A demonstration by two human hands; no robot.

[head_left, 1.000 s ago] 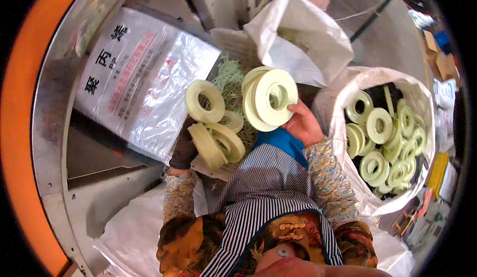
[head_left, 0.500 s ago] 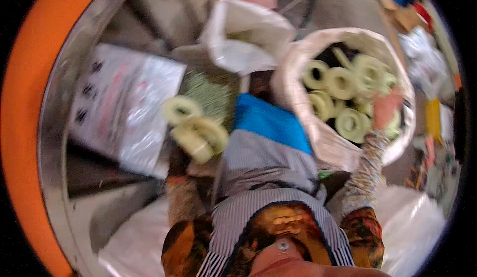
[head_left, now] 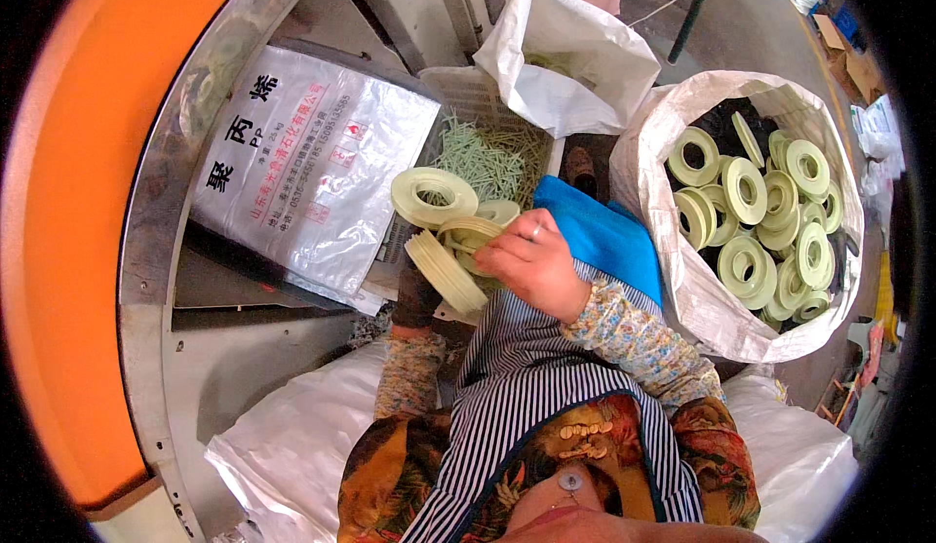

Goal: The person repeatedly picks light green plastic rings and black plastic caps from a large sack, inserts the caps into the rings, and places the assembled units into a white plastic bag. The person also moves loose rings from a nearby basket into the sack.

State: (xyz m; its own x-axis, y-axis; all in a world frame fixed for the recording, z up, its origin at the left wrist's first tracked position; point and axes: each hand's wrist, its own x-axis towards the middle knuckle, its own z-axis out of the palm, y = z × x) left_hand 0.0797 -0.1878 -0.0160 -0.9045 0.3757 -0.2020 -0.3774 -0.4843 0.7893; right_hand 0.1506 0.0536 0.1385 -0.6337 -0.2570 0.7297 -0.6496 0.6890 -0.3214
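A cluster of pale yellow-green flanged plastic rings (head_left: 435, 196) is held in front of my lap, one lying flat and one tilted so its grooved edge shows. My left hand (head_left: 416, 297), in a dark glove, is under the cluster; the rings hide most of its fingers. My right hand (head_left: 532, 262), bare with a finger ring, is closed at the right side of the cluster. Its fingertips grip a plastic ring (head_left: 466, 235) beside a thin strip of the same plastic. Behind the cluster, a crate (head_left: 458, 83) holds many thin pale green sticks (head_left: 481, 158).
At my right stands a large white woven sack (head_left: 639, 187) of similar rings. Another open white sack (head_left: 575, 44) is beyond the crate. A printed plastic bag (head_left: 312, 173) lies at left, near a curved metal edge (head_left: 146, 251). Blue cloth (head_left: 595, 231) covers my lap.
My right hand has moved left from over the sack of rings to the cluster at my left hand. The view has shifted, and the scene is sharper.
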